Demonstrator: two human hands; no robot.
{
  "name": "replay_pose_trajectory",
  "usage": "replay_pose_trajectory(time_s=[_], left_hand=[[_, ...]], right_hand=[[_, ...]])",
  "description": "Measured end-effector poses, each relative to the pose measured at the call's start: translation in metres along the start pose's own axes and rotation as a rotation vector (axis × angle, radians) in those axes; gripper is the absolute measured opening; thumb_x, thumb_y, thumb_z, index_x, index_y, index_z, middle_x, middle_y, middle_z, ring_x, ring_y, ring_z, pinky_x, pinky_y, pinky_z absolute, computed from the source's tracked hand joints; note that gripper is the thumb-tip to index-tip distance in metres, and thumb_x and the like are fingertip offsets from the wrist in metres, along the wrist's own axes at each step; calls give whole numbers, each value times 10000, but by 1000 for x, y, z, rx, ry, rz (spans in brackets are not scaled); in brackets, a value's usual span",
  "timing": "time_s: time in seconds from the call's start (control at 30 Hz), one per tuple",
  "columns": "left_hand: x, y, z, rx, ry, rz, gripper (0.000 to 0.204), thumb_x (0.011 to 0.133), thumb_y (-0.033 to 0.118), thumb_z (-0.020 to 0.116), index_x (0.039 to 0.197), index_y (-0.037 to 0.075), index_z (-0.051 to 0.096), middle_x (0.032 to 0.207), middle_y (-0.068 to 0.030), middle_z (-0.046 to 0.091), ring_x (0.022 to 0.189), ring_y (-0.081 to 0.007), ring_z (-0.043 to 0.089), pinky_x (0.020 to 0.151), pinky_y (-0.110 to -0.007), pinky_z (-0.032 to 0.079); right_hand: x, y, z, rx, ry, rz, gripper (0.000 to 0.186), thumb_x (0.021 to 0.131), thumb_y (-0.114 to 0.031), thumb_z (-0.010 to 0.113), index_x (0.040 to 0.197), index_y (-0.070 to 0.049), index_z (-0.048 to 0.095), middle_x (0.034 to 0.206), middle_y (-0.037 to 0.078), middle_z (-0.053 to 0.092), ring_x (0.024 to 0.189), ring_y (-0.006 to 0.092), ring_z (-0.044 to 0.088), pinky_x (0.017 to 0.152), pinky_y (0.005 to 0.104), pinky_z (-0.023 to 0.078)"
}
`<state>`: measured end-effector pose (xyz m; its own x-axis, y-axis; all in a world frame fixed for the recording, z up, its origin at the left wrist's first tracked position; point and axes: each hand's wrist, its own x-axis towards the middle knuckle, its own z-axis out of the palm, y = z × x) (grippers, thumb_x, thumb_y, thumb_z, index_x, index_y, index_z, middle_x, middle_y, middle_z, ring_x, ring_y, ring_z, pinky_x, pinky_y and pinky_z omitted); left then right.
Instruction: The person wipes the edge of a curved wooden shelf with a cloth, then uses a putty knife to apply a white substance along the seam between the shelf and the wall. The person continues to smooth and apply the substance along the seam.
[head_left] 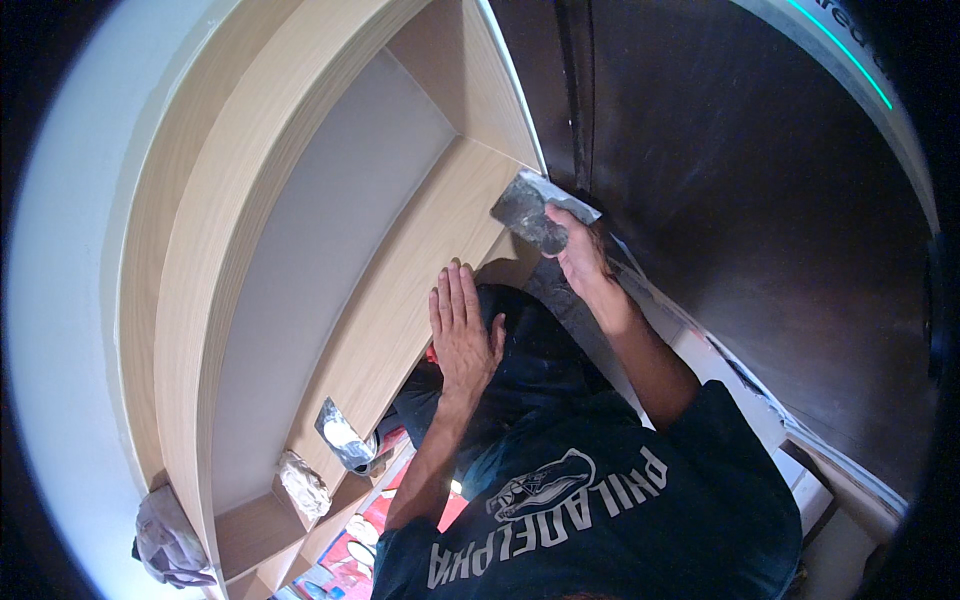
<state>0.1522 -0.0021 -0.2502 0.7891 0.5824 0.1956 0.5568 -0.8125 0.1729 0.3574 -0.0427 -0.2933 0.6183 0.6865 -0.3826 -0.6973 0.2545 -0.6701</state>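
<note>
My right hand [582, 250] grips a wide, grey-smeared putty knife [532, 214]. The blade lies up against the white edge at the right end of the light-wood shelf [425, 235], beside the dark door. My left hand [462, 335] is stretched flat, fingers together, over the shelf's front edge. It holds nothing. Farther left on the same shelf rests a second putty knife [343, 436] with white paste on its blade. Next to that one is a crumpled whitish bag or cloth [303, 483]; I cannot tell which.
A dark door panel [740, 190] rises on the right. At the left, a curved wooden frame [190, 250] borders the shelf unit, and a grey cloth [168, 535] hangs near its bottom. Red and colourful items [370, 530] lie below the shelf.
</note>
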Motion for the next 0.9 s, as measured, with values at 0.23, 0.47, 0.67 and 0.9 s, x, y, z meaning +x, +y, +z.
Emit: replay_pose_trajectory(time_s=[0.23, 0.47, 0.67, 0.9], left_hand=[[-3, -2, 3, 7, 0, -8, 856, 815, 233, 655, 1478, -31, 181, 1536, -211, 215, 1434, -354, 189, 1169, -477, 151], [-3, -1, 3, 16, -10, -25, 868, 819, 255, 655, 1480, -32, 171, 1539, -210, 208, 1437, -351, 182, 1168, -477, 150], [-1, 3, 1, 24, 0, -20, 882, 816, 262, 659, 1481, -34, 161, 1542, -210, 200, 1438, -352, 178, 1168, -478, 143], [-2, 5, 0, 34, -11, -36, 846, 833, 287, 625, 1469, -53, 183, 1529, -229, 217, 1432, -366, 189, 1166, -485, 143]], right_hand=[[1, -1, 2, 37, 8, 14, 260, 839, -253, 694, 1061, -130, 635, 1020, -11, 636, 939, 143, 598, 797, 389, 434], [4, -1, -3, 41, 24, 89, 272, 823, -241, 704, 1068, -146, 636, 1027, -16, 640, 976, 144, 594, 854, 415, 416], [-3, -9, 2, 23, 23, 105, 292, 816, -265, 705, 1076, -153, 636, 1042, -28, 645, 996, 144, 598, 934, 475, 380], [-3, -8, 0, 31, 42, 93, 317, 829, -265, 701, 1095, -109, 627, 1061, 0, 641, 979, 155, 605, 881, 403, 431]])
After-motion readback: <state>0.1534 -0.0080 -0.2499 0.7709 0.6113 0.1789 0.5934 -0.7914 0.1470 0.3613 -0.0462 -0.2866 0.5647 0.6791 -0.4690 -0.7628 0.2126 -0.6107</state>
